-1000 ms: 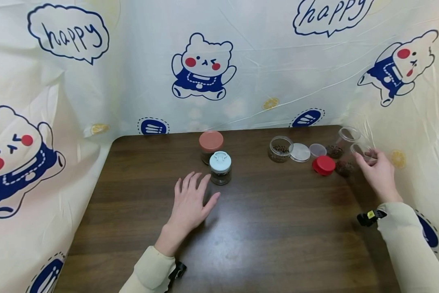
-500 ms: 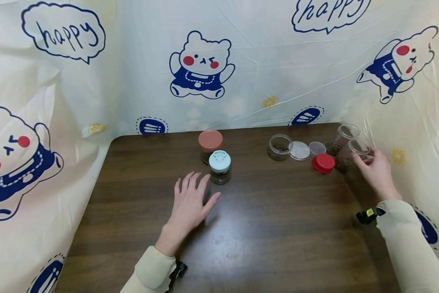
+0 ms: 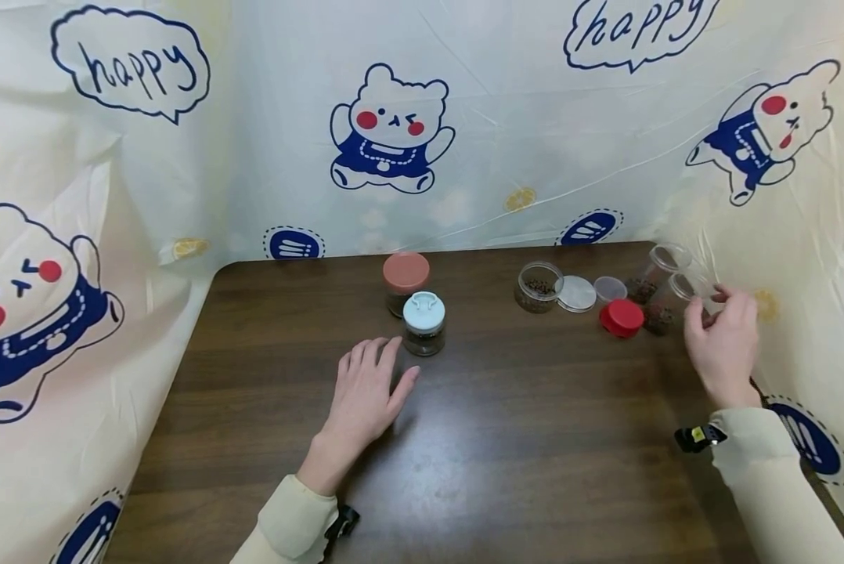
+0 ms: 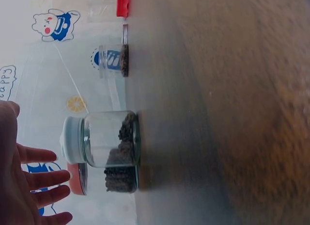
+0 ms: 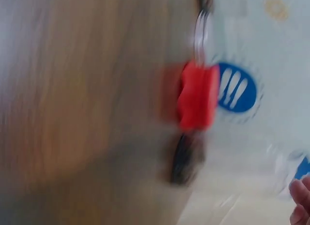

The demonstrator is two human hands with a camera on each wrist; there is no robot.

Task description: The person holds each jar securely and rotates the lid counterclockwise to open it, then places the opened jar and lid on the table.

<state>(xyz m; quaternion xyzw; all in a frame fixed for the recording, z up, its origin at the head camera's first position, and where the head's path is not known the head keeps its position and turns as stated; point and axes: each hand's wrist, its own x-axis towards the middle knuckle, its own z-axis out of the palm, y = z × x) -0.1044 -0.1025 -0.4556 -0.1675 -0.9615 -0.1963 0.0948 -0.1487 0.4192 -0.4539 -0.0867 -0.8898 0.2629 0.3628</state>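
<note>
Standing lidded: pink-topped jar, blue-topped jar. Uncapped: short jar, two tall jars; red cap loose. Left hand has fingers spread near blue-topped jar; right hand's apart, beside nearer tall jar.

The right hand has let go of the jar just right of the red lid and pulled away.
</note>
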